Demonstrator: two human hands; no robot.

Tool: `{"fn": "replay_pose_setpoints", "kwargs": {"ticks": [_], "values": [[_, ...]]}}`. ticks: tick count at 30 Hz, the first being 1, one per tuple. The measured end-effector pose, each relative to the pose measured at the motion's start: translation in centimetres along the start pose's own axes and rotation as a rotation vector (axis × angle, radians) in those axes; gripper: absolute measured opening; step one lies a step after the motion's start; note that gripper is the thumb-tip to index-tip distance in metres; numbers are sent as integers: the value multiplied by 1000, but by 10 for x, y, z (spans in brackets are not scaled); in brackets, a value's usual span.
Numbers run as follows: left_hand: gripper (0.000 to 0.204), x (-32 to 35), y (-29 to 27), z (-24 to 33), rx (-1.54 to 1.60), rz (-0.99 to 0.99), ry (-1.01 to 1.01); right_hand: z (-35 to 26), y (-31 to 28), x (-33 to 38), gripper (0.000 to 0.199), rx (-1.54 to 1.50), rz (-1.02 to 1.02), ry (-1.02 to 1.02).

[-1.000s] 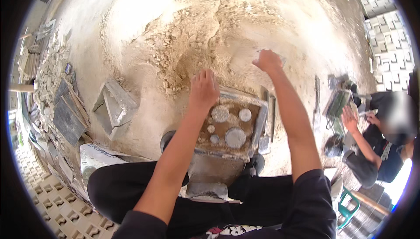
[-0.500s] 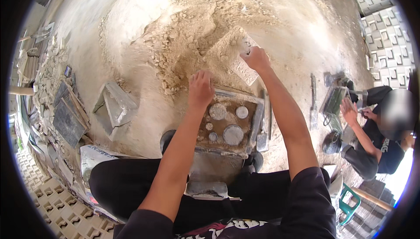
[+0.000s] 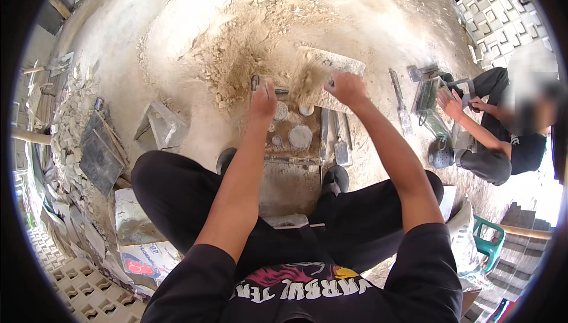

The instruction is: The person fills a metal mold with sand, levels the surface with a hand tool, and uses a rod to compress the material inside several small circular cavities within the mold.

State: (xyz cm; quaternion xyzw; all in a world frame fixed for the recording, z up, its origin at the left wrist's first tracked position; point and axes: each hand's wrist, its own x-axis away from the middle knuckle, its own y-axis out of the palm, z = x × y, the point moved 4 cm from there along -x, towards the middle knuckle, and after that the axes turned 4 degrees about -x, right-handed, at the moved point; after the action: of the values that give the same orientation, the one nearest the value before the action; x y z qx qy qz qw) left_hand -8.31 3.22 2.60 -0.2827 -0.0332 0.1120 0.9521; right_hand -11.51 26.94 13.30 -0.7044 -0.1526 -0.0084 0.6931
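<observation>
My right hand (image 3: 347, 90) grips a flat, pale rectangular float (image 3: 340, 60) by its handle. The float is tilted over the far right part of a shallow rectangular mould (image 3: 324, 136), and sandy mix (image 3: 307, 83) lies on it and blurs off its left side. My left hand (image 3: 263, 101) is closed at the mould's far left corner, beside a dark metal loop (image 3: 254, 81). What its fingers wrap is partly hidden, but it seems to be the mould's rim. Inside the mould, several round grey discs (image 3: 300, 136) sit in brown mix; the float covers part of them.
A heap of crumbly sandy mix (image 3: 236, 57) spreads beyond the mould. Right of it lie a trowel (image 3: 342, 151) and a longer flat tool (image 3: 400, 101). A co-worker (image 3: 497, 122) sits at the right with another mould. Concrete pieces (image 3: 163, 125) and dark slabs (image 3: 97, 157) lie left.
The float has swung from over the heap toward the mould and now tips its mix there. My left hand stays at the mould's far left corner. The view has shifted slightly.
</observation>
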Motion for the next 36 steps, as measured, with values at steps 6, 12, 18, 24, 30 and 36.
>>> {"fn": "replay_pose_setpoints", "kwargs": {"ticks": [6, 12, 18, 24, 30, 36], "values": [[72, 33, 19, 7, 180, 36, -29, -18, 16, 56, 36, -93, 119, 13], [76, 12, -4, -85, 306, -367, -300, -59, 3, 68, 35, -180, 160, 36], [76, 54, 11, -53, 611, -435, -383, -15, 22, 85, 42, -134, 125, 46], [70, 65, 2, -44, 486, -403, -238, -28, 31, 85, 38, 14, 50, -39], [60, 73, -11, -35, 396, -139, -104, -29, 36, 86, 36, 4, 82, -4], [48, 78, -20, -14, 55, 45, 244, -12, 34, 86, 30, -23, 198, -31]]}}
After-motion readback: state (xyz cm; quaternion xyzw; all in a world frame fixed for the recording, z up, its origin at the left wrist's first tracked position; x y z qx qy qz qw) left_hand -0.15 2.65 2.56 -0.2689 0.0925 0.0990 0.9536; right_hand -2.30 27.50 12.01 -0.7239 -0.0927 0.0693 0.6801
